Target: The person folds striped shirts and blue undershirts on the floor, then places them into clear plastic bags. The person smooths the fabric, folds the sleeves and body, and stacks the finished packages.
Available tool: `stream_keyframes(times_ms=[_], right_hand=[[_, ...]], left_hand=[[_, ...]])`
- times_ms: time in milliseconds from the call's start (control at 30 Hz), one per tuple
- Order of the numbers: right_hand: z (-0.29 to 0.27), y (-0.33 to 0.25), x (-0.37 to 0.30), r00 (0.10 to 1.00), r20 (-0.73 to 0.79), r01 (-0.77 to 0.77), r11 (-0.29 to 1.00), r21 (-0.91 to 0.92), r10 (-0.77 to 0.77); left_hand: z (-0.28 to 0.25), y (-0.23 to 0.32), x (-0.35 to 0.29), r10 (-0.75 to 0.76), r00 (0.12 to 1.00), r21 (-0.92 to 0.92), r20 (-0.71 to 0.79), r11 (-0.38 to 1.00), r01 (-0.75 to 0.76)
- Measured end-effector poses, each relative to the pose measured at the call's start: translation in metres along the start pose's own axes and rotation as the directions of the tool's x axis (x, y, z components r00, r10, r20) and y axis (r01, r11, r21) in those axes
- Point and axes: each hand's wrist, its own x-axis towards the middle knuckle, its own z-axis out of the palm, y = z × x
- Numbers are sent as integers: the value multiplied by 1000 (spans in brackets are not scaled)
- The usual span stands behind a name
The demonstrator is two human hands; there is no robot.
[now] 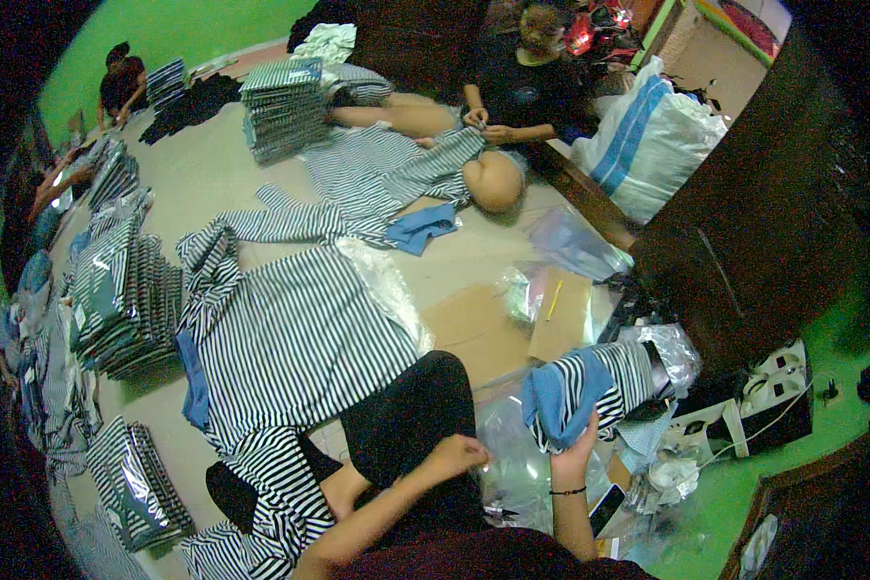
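My right hand point(575, 451) grips a folded black-and-white striped shirt point(633, 372) with a blue hood or collar part point(565, 391) lying over its near end. The shirt's far end is by crinkled clear plastic point(677, 353); whether it is inside that plastic I cannot tell. My left hand point(457, 456) is closed, fingertips pinched together at the edge of clear plastic bags point(507, 449); what they hold, if anything, is hidden. A larger striped shirt point(295, 329) lies spread out beside my bent knee, with clear plastic point(387, 285) along its edge.
Stacks of bagged striped shirts stand at the left point(130, 300), near left point(140, 483) and back point(280, 111). Across from me a person point(522, 92) sits handling a striped shirt point(387, 174). A white sack point(648, 135), cardboard point(561, 314), a phone point(606, 509) and speakers point(773, 377) are at the right.
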Motion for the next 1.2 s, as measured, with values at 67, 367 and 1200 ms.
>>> stream_keyframes(times_ms=[67,367,1200], right_hand=[[10,2,-9,1000,-5,-25,1000,-18,25],[47,14,-18,976,171,-134,991,-21,135],[74,92,4,893,308,-257,933,-250,329]], left_hand=[[-29,1,-13,129,988,53,-90,991,-125],[-168,40,-85,-55,846,-405,-530,893,-196],[-292,-29,-179,523,-553,420,-649,852,313]])
